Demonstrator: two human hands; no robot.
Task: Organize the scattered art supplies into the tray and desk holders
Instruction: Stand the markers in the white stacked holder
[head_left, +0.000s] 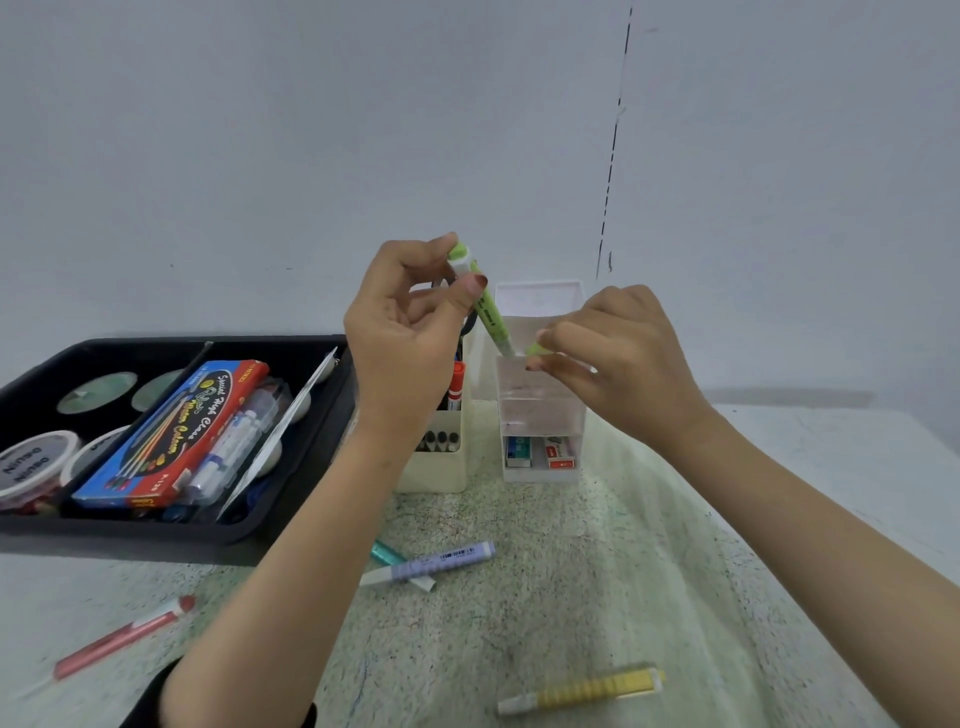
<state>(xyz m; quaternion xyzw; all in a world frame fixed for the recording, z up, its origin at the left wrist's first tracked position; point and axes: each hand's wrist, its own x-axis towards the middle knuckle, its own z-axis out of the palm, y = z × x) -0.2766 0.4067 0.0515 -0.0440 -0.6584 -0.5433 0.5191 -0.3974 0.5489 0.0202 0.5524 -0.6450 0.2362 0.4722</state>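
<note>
Green highlighter (485, 306): tilted over clear holder (540, 400), green cap (535, 349) beside tip.
Purple marker (431, 564), yellow marker (582, 691), red pen (122, 636): flat on surface (571, 597).

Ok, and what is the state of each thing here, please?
left hand, grips green highlighter
right hand, pinches green cap, off the tip
clear holder, upright
cream holder, upright, markers inside
purple highlighter, lying on table
yellow highlighter, lying on table
red pen, lying on table
black tray, full
</note>
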